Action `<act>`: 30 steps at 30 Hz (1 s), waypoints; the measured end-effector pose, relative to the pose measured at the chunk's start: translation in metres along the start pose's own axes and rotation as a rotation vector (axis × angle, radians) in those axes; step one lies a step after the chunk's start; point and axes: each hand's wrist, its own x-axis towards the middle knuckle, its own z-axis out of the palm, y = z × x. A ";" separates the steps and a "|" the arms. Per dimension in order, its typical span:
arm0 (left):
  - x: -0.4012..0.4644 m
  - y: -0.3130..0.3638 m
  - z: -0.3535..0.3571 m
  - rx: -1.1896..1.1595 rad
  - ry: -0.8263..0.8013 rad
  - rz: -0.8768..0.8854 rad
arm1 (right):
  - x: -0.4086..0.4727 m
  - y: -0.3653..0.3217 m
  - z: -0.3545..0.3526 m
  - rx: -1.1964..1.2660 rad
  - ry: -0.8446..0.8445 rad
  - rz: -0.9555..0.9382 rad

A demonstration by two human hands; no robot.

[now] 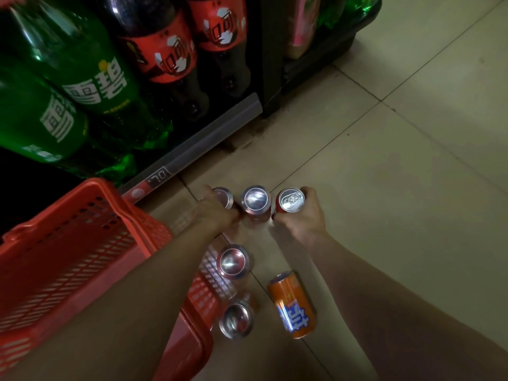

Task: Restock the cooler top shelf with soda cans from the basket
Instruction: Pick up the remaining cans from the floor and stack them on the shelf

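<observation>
With each hand (217, 213) (303, 215) apparently wrapped round a floor can (223, 198) (290, 200), lift both straight up, fingers clamped firmly.

A red plastic basket (82, 243) with slotted walls is sitting on the tiled floor. Beside it, three cans are standing in a row: a left can (223, 198), a middle can (255, 200) bottom-up, and a red can (290, 200) showing its pull tab. Nearer, two silver-ended cans (233, 262) (236, 320) are standing, and an orange can (292, 305) is lying on its side.
</observation>
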 end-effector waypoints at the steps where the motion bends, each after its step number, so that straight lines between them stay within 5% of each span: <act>1: 0.000 0.000 0.000 -0.022 0.015 -0.005 | -0.002 -0.002 -0.001 0.022 -0.025 -0.010; 10: 0.006 0.006 0.000 -0.552 0.054 -0.095 | -0.009 0.002 -0.018 -0.188 -0.217 -0.133; 15: -0.010 0.026 -0.003 -0.612 0.038 -0.065 | -0.003 0.006 -0.013 -0.248 -0.309 -0.189; 21: -0.002 0.018 -0.006 -0.325 0.123 -0.004 | -0.001 0.007 -0.010 -0.234 -0.273 -0.165; 30: -0.001 -0.003 -0.005 0.334 0.045 0.248 | 0.000 -0.003 -0.015 -0.118 -0.144 -0.069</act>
